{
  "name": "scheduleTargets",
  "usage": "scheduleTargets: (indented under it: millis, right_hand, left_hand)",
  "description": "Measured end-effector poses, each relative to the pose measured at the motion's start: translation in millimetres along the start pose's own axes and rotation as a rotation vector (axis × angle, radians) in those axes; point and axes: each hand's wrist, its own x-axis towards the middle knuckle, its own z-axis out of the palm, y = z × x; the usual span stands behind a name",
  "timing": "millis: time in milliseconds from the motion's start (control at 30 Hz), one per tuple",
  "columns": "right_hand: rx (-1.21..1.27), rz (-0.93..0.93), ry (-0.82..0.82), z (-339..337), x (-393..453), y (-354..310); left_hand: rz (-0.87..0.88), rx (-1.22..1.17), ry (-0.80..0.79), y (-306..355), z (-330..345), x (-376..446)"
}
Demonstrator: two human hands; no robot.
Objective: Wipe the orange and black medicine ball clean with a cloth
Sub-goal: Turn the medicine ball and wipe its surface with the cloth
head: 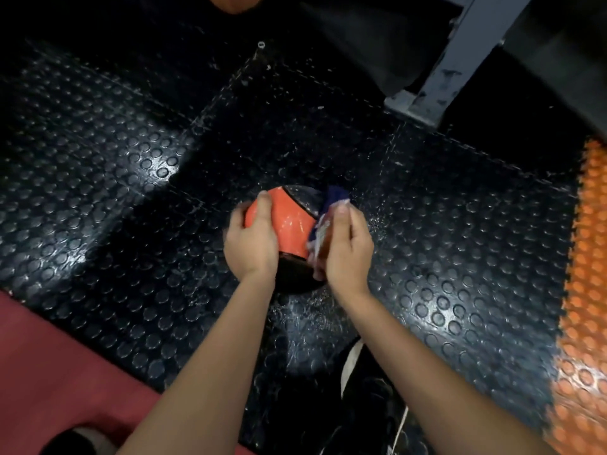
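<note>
**Ball held on the studded mat, cloth pressed to its right side**

I see the medicine ball [289, 224] sitting on the black studded floor mat [115, 178], caught between both hands. My left hand [251, 239] cups the ball's left side, its fingers curled over the orange panel, with the thumb lying across the top. The ball's orange face lies just right of those fingers; a black panel shows beyond the fingertips and another below the palm.

My right hand [348, 247] grips a cloth [328, 208], fingers closed round it and pressing it against the ball's right side. The cloth is dark blue at its far end, just past the fingertips, and paler and blurred where it bunches under the thumb. I cannot tell how much of it lies beneath the palm.

White specks dot the mat just right of the right hand's fingers. An orange studded mat [588, 257] lies well to the right of that hand. A grey metal post [460, 60] stands far beyond both sets of fingertips.
</note>
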Motion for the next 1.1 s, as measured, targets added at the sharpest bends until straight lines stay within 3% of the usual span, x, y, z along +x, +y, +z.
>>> scheduleTargets:
  millis: [133,200,233,300,400,433,500,600,667,733,833,900,933,1033,1100]
  right_hand:
    - [0.283,0.599,0.037,-21,27,4]
    - [0.253,0.914,-0.003,-28,36,9]
    - [0.218,0.945,-0.019,-27,36,11]
    - [0.198,0.704,-0.003,-16,28,10]
    - [-0.102,0.06,0.0,-6,3,3]
    - [-0.11,-0.054,-0.028,-6,-4,6]
    - [0.004,0.045,-0.022,-13,2,17]
    - [0.247,0.494,-0.039,-21,20,21]
    - [0.232,0.578,-0.042,-23,24,18]
    - [0.157,0.433,0.005,-19,17,8]
    - [-0.005,-0.026,-0.033,-15,1,-5]
    - [-0.056,-0.141,-0.082,-14,0,0]
    - [0.021,-0.05,-0.108,-13,3,-2]
    - [0.298,0.465,-0.076,-12,29,0]
    - [0.23,0.59,-0.09,-16,47,-1]
  left_hand:
    - [0.072,0.071,0.015,5,9,-14]
    - [0.089,0.093,0.009,3,12,-12]
    - [0.096,0.114,0.0,1,10,-11]
    - [0.1,0.098,-0.017,0,5,-5]
    - [0.087,0.058,-0.027,-8,-4,7]
    - [0.086,0.031,-0.041,-10,-7,8]
    - [0.079,0.01,-0.04,-15,-7,8]
    - [0.107,0.036,-0.037,-15,-1,0]
    - [0.129,0.055,-0.019,-10,4,-2]
    - [0.109,0.05,-0.012,-7,4,2]
    - [0.054,-0.002,-0.047,-11,-5,13]
    - [0.035,-0.037,-0.057,-13,-10,16]
    - [0.031,-0.048,-0.05,-13,-10,16]
    - [0.035,-0.073,-0.007,-12,-6,9]
    - [0.051,-0.065,0.034,-9,0,3]
